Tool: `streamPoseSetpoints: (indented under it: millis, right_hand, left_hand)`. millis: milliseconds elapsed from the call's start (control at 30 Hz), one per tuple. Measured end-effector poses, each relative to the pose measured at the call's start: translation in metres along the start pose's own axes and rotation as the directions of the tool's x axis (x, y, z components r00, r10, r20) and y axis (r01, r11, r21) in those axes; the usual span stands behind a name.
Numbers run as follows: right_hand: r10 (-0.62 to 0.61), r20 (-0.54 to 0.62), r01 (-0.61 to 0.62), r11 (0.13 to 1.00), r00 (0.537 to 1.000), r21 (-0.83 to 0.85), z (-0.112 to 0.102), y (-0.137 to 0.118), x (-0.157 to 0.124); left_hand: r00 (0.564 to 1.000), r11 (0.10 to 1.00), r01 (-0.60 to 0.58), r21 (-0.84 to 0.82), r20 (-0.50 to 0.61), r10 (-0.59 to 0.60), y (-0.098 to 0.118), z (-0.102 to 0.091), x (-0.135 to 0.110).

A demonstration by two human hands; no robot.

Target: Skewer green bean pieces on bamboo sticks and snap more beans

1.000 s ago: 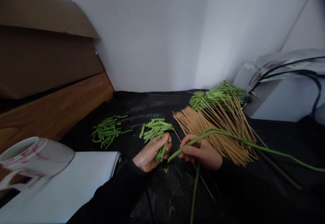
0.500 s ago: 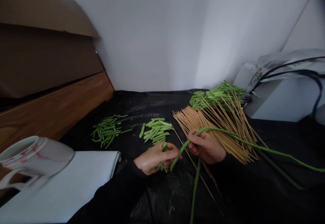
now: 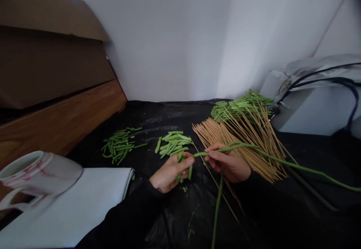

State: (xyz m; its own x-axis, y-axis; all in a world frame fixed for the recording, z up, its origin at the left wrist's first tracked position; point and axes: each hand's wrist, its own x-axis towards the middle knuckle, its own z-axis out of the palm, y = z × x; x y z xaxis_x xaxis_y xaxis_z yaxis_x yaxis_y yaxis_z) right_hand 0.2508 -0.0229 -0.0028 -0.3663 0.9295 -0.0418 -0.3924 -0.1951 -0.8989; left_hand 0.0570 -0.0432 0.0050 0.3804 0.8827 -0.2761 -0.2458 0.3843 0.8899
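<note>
My left hand [image 3: 168, 174] is closed around several short green bean pieces [image 3: 190, 172], its thumb and finger at the near end of a long bean [image 3: 293, 164]. My right hand [image 3: 229, 164] pinches that bean a little further along, and its length trails off to the right. Another bean length [image 3: 217, 211] hangs down below my right hand; where it is held is hidden. Just beyond my left hand lies a small pile of cut bean pieces [image 3: 172, 145]. Thin wooden skewers [image 3: 234, 143] spread out behind and beside my right hand.
Thin, darker bean bits [image 3: 120, 147] are heaped at the left on black plastic sheeting [image 3: 152, 117]. More cut beans [image 3: 245, 104] lie stacked by the wall. A mug [image 3: 53, 172] sits on a white folded sheet [image 3: 93, 200]. A pale box with cables [image 3: 310, 110] stands at the right.
The long bean's near end has swung up from pointing down to nearly level, into my left fingertips. A short piece now hangs from my left hand. My right hand has barely moved.
</note>
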Motion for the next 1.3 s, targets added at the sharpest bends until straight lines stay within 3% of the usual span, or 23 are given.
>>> streamPoseSetpoints:
  millis: [333, 500, 600, 700, 833, 967, 1033, 1167, 1300]
  right_hand:
    - [-0.099, -0.030, 0.092, 0.980, 0.995, -0.175, -0.001, 0.009, 0.002]
    - [-0.086, 0.063, 0.101, 0.947, 0.994, -0.305, 0.000, 0.013, -0.003]
    - [-0.052, 0.098, 0.080, 0.951, 0.994, -0.298, 0.001, 0.013, -0.006]
    - [-0.029, 0.114, 0.060, 0.958, 0.993, -0.281, 0.002, 0.012, -0.006]
    - [-0.014, 0.141, 0.051, 0.964, 0.990, -0.260, 0.003, 0.010, -0.005]
    - [0.008, 0.172, 0.039, 0.962, 0.985, -0.270, 0.003, 0.008, -0.006]
    - [0.030, 0.180, 0.023, 0.959, 0.983, -0.283, 0.004, 0.007, -0.007]
    - [0.085, 0.186, -0.026, 0.954, 0.979, -0.300, 0.004, 0.006, -0.009]
    - [0.100, 0.172, -0.058, 0.971, 0.980, -0.233, 0.003, 0.005, -0.007]
  left_hand:
    - [0.977, 0.963, -0.189, -0.190, -0.137, 0.164, -0.007, 0.010, 0.005]
    - [0.959, 0.900, -0.235, -0.366, -0.239, 0.153, 0.007, -0.007, 0.009]
    - [0.967, 0.826, -0.219, -0.519, -0.226, 0.114, 0.020, -0.020, 0.008]
    - [0.991, 0.783, -0.101, -0.614, -0.134, 0.022, 0.025, -0.023, 0.006]
    - [0.996, 0.877, 0.044, -0.479, -0.053, -0.078, 0.017, -0.016, 0.005]
    - [1.000, 0.965, 0.013, -0.262, -0.001, -0.014, 0.009, -0.010, 0.003]
    - [0.998, 0.998, 0.022, -0.057, 0.054, -0.019, 0.007, -0.008, 0.000]
    - [0.986, 0.963, 0.058, 0.263, 0.134, -0.096, 0.003, -0.008, -0.003]
    - [0.964, 0.957, 0.050, 0.285, 0.237, -0.120, 0.005, -0.008, -0.005]
